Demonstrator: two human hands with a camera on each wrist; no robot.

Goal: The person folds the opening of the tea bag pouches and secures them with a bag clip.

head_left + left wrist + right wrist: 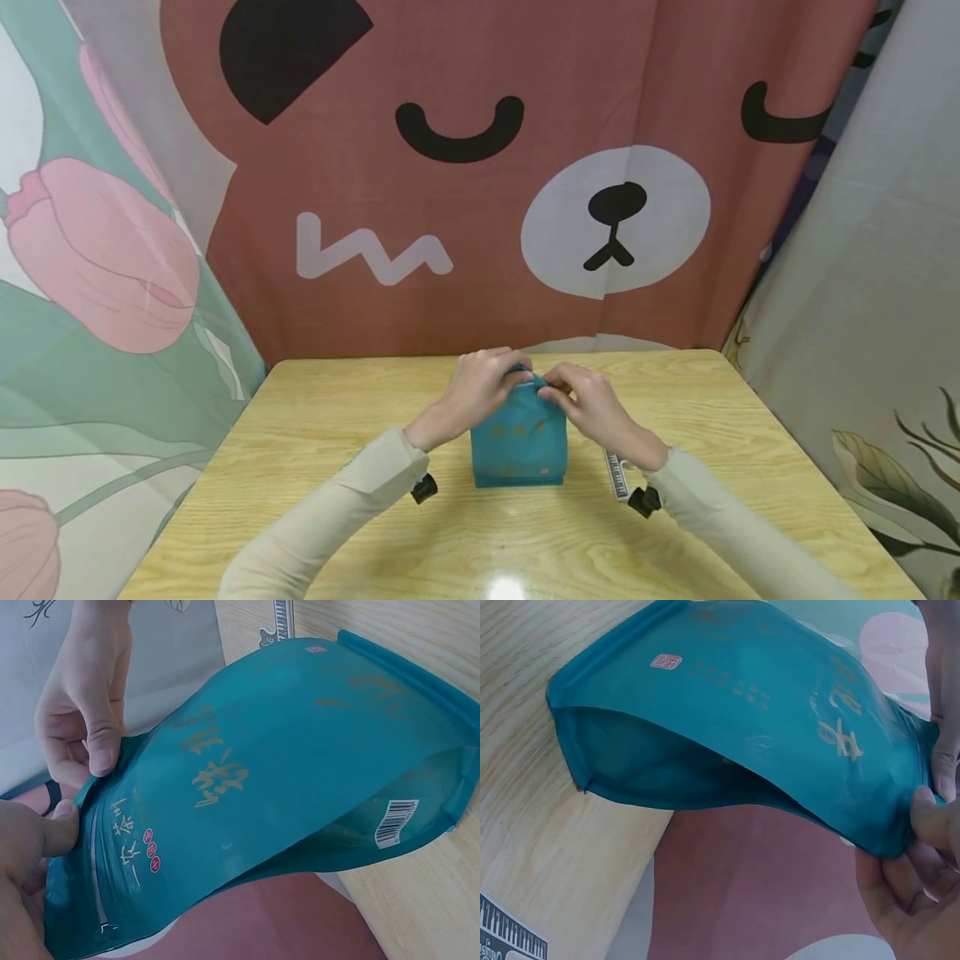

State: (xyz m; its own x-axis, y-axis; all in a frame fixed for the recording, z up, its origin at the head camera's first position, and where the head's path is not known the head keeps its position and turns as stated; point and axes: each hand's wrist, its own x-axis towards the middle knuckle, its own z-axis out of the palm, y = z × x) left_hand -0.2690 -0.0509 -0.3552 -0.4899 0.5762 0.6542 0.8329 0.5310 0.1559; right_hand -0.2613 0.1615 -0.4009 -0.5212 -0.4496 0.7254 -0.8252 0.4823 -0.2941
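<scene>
A teal stand-up tea pouch (pixel 519 442) with gold characters stands upright on the table, its wide base down. At its top left corner my left hand (pixel 483 383) pinches the rim between thumb and fingers. My right hand (pixel 592 404) pinches the top edge on the other side, close to the left. A pale zip line crosses the pouch (pixel 225 772) below its top in the left wrist view, and a barcode shows on its side fold. In the right wrist view the side of the pouch (pixel 727 712) bows inward. The inside is hidden.
A small card printed with piano keys (pixel 617 477) lies on the wooden table (pixel 337 533), just right of the pouch. Small black cameras hang at both wrists. A curtain with a bear face (pixel 450 317) hangs behind the table's far edge; other printed curtains hang at both sides.
</scene>
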